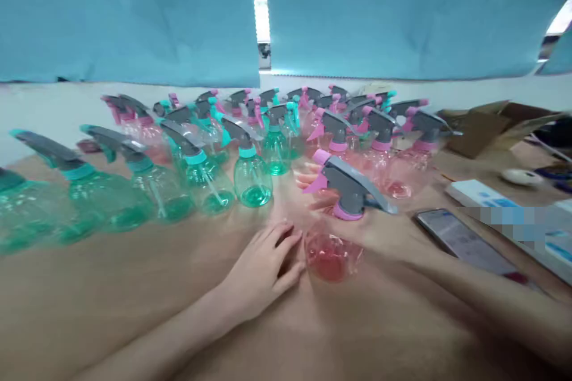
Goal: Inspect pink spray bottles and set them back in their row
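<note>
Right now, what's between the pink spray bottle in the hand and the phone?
In the head view, only the right hand gripping the pink spray bottle and a strip of bare table lie before the phone.

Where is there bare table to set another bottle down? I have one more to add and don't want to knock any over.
The widest bare patch of table lies near the front left, between the green spray bottles and the left hand. Behind them the pink spray bottles stand crowded. To the right, the right hand grips a pink bottle, beside a phone and boxes.

Right hand (357, 223) grips pink spray bottle (333, 247).
</note>
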`<state>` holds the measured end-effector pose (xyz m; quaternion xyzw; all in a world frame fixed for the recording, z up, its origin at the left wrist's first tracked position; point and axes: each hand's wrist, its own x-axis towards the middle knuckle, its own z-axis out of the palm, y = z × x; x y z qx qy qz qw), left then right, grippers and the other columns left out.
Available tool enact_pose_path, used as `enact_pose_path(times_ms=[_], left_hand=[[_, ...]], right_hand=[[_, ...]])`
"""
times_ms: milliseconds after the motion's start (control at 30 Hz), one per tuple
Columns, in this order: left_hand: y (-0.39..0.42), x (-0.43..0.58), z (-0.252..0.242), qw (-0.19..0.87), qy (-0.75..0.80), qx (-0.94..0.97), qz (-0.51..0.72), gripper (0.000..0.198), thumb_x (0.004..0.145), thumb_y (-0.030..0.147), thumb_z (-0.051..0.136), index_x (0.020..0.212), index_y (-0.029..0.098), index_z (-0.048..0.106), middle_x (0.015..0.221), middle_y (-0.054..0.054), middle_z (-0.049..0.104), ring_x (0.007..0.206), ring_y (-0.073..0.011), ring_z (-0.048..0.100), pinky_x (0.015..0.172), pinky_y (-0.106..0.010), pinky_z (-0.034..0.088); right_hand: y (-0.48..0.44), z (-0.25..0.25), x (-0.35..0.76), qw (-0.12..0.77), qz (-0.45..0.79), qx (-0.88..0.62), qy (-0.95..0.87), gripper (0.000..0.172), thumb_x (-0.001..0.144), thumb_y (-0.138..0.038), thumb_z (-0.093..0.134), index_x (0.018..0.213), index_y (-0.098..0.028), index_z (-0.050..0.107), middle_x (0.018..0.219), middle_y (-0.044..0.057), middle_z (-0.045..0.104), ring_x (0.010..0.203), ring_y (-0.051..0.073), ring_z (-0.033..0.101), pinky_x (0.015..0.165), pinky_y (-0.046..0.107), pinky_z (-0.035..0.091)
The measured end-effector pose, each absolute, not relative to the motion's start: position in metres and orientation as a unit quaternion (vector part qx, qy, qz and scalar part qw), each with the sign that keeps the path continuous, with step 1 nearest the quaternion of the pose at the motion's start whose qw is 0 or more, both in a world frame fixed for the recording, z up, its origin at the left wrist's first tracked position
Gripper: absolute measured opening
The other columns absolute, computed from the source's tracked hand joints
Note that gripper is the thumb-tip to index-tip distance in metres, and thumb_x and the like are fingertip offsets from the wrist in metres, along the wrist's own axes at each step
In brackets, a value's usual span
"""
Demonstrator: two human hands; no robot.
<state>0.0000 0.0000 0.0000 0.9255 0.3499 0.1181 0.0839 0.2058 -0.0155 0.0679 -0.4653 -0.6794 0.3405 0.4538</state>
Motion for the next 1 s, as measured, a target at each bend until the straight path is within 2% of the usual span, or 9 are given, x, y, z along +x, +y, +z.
enact_pose_path(times_ms=[133, 267, 333, 400, 500, 567, 633, 833, 1000], left_hand=[[-0.001, -0.001, 0.002, 0.088, 0.347, 0.925, 0.128, 0.040, 0.094, 0.035, 0.050, 0.129, 0.014, 0.051, 0.137, -0.015, 0.047, 0.128, -0.0300, 0.041, 0.104, -0.048, 0.036], [-0.001, 0.000, 0.004, 0.094, 0.346, 0.923, 0.138, 0.040, 0.094, 0.034, 0.051, 0.128, 0.015, 0.052, 0.136, -0.015, 0.048, 0.127, -0.0311, 0.042, 0.104, -0.048, 0.037], [-0.001, 0.000, 0.005, 0.099, 0.346, 0.922, 0.141, 0.038, 0.094, 0.035, 0.050, 0.127, 0.017, 0.053, 0.135, -0.014, 0.049, 0.126, -0.0315, 0.044, 0.102, -0.049, 0.038], [-0.001, 0.000, 0.004, 0.099, 0.346, 0.922, 0.143, 0.037, 0.094, 0.035, 0.050, 0.127, 0.018, 0.053, 0.134, -0.013, 0.050, 0.125, -0.0315, 0.044, 0.101, -0.050, 0.039], [-0.001, -0.001, 0.003, 0.090, 0.345, 0.922, 0.149, 0.038, 0.094, 0.036, 0.049, 0.127, 0.018, 0.052, 0.135, -0.014, 0.050, 0.126, -0.0309, 0.044, 0.102, -0.049, 0.038], [-0.001, -0.001, 0.002, 0.087, 0.346, 0.923, 0.147, 0.039, 0.094, 0.036, 0.050, 0.127, 0.017, 0.052, 0.136, -0.014, 0.049, 0.126, -0.0305, 0.043, 0.102, -0.049, 0.038], [-0.001, -0.001, 0.002, 0.085, 0.348, 0.923, 0.139, 0.039, 0.094, 0.035, 0.050, 0.128, 0.016, 0.052, 0.136, -0.014, 0.048, 0.127, -0.0303, 0.042, 0.103, -0.049, 0.038], [-0.001, -0.002, 0.003, 0.083, 0.352, 0.923, 0.133, 0.041, 0.093, 0.035, 0.051, 0.129, 0.016, 0.051, 0.137, -0.015, 0.048, 0.127, -0.0313, 0.043, 0.103, -0.050, 0.038], [-0.001, -0.002, 0.002, 0.081, 0.350, 0.922, 0.143, 0.040, 0.093, 0.034, 0.051, 0.129, 0.017, 0.051, 0.136, -0.013, 0.049, 0.127, -0.0302, 0.043, 0.103, -0.049, 0.038]], right_hand=[[-0.009, 0.068, 0.204, 0.426, 0.347, -0.485, -0.681, 0.003, 0.073, -0.026, 0.057, 0.076, -0.027, 0.058, 0.075, -0.001, 0.068, 0.074, 0.019, 0.068, 0.067, 0.030, 0.058], [-0.010, 0.076, 0.206, 0.405, 0.363, -0.487, -0.683, 0.011, 0.073, -0.037, 0.061, 0.076, -0.027, 0.058, 0.077, 0.001, 0.067, 0.078, 0.020, 0.068, 0.073, 0.034, 0.057], [-0.012, 0.079, 0.208, 0.406, 0.374, -0.482, -0.680, 0.014, 0.073, -0.039, 0.064, 0.081, -0.027, 0.062, 0.081, 0.001, 0.069, 0.082, 0.021, 0.068, 0.077, 0.036, 0.057], [-0.013, 0.078, 0.210, 0.412, 0.395, -0.470, -0.673, 0.024, 0.074, -0.039, 0.065, 0.095, -0.028, 0.064, 0.087, 0.001, 0.070, 0.087, 0.022, 0.068, 0.083, 0.039, 0.055], [-0.010, 0.072, 0.216, 0.425, 0.429, -0.435, -0.668, 0.040, 0.077, -0.030, 0.063, 0.117, -0.031, 0.058, 0.105, 0.001, 0.070, 0.099, 0.022, 0.066, 0.091, 0.043, 0.051], [-0.005, 0.067, 0.218, 0.438, 0.437, -0.404, -0.674, 0.049, 0.076, -0.023, 0.063, 0.123, -0.033, 0.054, 0.121, 0.002, 0.064, 0.107, 0.022, 0.063, 0.089, 0.041, 0.052], [-0.001, 0.064, 0.220, 0.451, 0.421, -0.377, -0.691, 0.053, 0.074, -0.017, 0.063, 0.124, -0.032, 0.053, 0.127, 0.003, 0.060, 0.111, 0.022, 0.060, 0.085, 0.038, 0.055], [0.003, 0.063, 0.220, 0.473, 0.395, -0.377, -0.692, 0.053, 0.071, -0.012, 0.062, 0.121, -0.028, 0.054, 0.108, 0.003, 0.068, 0.102, 0.022, 0.065, 0.076, 0.034, 0.057], [0.002, 0.066, 0.215, 0.460, 0.375, -0.423, -0.684, 0.051, 0.067, -0.010, 0.060, 0.115, -0.027, 0.054, 0.099, 0.003, 0.070, 0.095, 0.021, 0.068, 0.078, 0.035, 0.057]])
